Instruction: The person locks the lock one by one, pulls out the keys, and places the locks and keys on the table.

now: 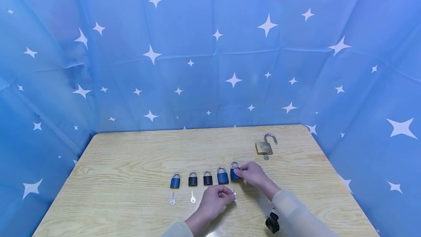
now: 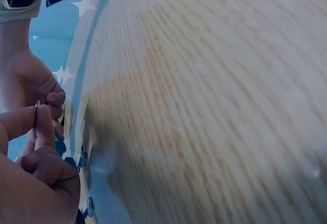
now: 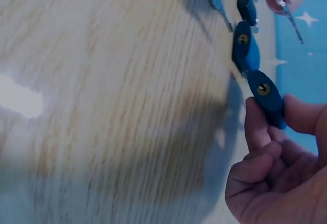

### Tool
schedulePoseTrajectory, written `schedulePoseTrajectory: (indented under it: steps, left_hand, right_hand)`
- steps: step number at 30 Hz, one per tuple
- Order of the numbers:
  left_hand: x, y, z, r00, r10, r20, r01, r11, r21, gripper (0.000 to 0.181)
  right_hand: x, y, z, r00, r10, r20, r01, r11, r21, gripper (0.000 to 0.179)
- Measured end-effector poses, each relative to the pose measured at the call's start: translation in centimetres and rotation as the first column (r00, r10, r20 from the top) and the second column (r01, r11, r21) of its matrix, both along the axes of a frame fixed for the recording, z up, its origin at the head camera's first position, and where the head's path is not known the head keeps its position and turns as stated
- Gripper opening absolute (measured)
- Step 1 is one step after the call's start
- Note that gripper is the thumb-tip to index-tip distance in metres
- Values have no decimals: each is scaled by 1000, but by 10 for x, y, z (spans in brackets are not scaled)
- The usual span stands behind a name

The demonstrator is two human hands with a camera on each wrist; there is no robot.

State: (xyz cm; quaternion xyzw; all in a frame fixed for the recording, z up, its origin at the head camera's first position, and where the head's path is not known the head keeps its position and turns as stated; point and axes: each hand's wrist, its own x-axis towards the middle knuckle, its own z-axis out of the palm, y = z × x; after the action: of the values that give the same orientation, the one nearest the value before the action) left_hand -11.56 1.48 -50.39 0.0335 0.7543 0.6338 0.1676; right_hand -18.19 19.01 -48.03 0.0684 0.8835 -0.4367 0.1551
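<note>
My left hand [image 1: 213,203] pinches a small silver key [image 3: 287,14] between thumb and finger, its blade sticking out past the fingertips. Just beyond it, my right hand [image 1: 255,175] grips a blue padlock [image 1: 234,174] by its sides, at the right end of a row. In the right wrist view the brass keyhole [image 3: 263,89] on that padlock's underside shows, with nothing in it. The key is apart from the lock. Next to the held padlock lies another blue padlock [image 1: 222,177], its shackle closed.
Leftward, the row continues with two black padlocks [image 1: 192,181] and a blue padlock [image 1: 175,183]. Loose keys [image 1: 193,197] lie in front of it. A larger brass padlock [image 1: 264,148], shackle open and key inserted, lies behind on the right. Blue star-patterned curtains [image 1: 210,65] surround the wooden table [image 1: 131,156].
</note>
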Motion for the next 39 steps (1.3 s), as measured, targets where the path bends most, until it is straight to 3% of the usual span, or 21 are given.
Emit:
schedulePoseTrajectory:
  steps: [12, 19, 30, 34, 39]
  left_hand:
    - [-1, 0, -2, 1000, -11, -2, 11, 1000, -20, 11]
    - [-2, 1, -2, 1000, -5, -16, 4, 1000, -27, 11]
    - [-3, 3, -1, 998, -16, -58, 13, 999, -47, 10]
    - [-4, 5, -1, 997, -12, -81, 4, 995, -95, 9]
    - [-2, 9, 2, 995, -4, -104, -18, 976, -216, 11]
  right_hand:
    - [1, 3, -10, 998, -7, -62, 13, 995, 94, 43]
    - [2, 6, -10, 994, -9, -111, 31, 979, 201, 30]
    - [4, 8, -11, 993, -25, -118, 57, 960, 275, 26]
    - [5, 9, -10, 992, -18, -126, 53, 957, 284, 24]
    - [4, 14, -8, 990, -23, -137, 58, 965, 257, 24]
